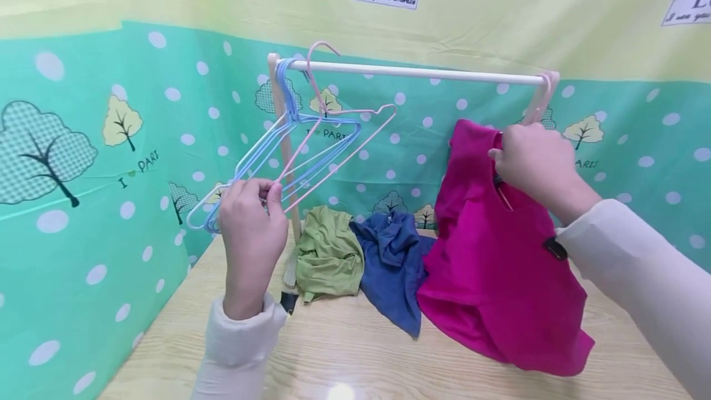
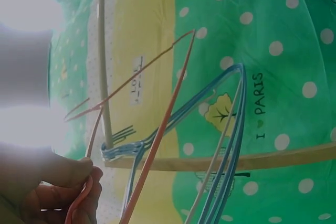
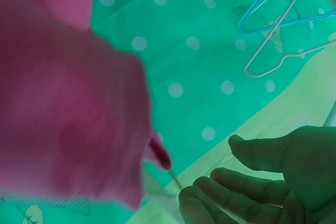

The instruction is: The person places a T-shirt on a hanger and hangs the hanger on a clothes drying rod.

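Note:
My left hand (image 1: 252,221) pinches the lower part of a pink wire hanger (image 1: 347,171) between thumb and fingers. The hanger's hook rises at the rod near its left end. Beside it, several blue hangers (image 1: 266,147) hang bunched on the rod. At the right end, my right hand (image 1: 539,156) is at the neck of a magenta top (image 1: 500,276), which hangs tilted. In the right wrist view, the fingers (image 3: 247,195) are fairly straight, with the thumb apart. A thin wire shows at the fingertips. A pink hook (image 1: 548,82) loops over the rod's right end.
A white rod (image 1: 411,71) spans two wooden posts. On the wooden table (image 1: 344,350) lie a crumpled green garment (image 1: 330,255) and a blue garment (image 1: 391,264). Dotted green and yellow fabric (image 1: 166,91) closes off the back and left side.

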The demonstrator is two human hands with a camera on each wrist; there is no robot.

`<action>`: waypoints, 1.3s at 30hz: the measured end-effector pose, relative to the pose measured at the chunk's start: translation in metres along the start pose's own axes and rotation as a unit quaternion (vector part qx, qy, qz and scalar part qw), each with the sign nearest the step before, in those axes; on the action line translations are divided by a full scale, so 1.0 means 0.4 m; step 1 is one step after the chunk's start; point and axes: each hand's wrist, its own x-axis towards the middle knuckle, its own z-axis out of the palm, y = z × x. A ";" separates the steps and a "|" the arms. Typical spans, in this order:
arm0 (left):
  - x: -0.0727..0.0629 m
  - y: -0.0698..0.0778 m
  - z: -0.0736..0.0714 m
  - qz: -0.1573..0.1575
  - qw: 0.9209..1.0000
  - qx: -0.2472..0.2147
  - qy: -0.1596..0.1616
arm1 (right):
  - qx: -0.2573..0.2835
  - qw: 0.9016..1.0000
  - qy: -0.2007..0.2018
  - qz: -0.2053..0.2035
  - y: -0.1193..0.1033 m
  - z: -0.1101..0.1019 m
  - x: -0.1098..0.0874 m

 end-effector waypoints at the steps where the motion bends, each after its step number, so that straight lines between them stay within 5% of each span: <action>1: -0.001 0.001 0.001 0.000 1.000 0.000 -0.002 | 0.002 1.000 -0.002 0.000 -0.009 0.003 0.000; 10: 0.000 0.003 0.007 0.019 0.999 0.009 -0.032 | 0.032 0.999 -0.041 0.001 -0.081 0.067 0.019; 23: -0.002 -0.003 0.020 0.039 0.997 0.019 -0.059 | 0.108 0.986 -0.106 0.067 -0.143 0.231 0.071; 30: -0.003 -0.010 0.020 0.033 0.995 0.029 -0.089 | 0.135 0.979 -0.132 0.070 -0.160 0.325 0.080; 39: -0.005 -0.018 0.016 0.026 0.990 0.072 -0.118 | 0.181 0.977 -0.108 0.041 -0.172 0.475 0.079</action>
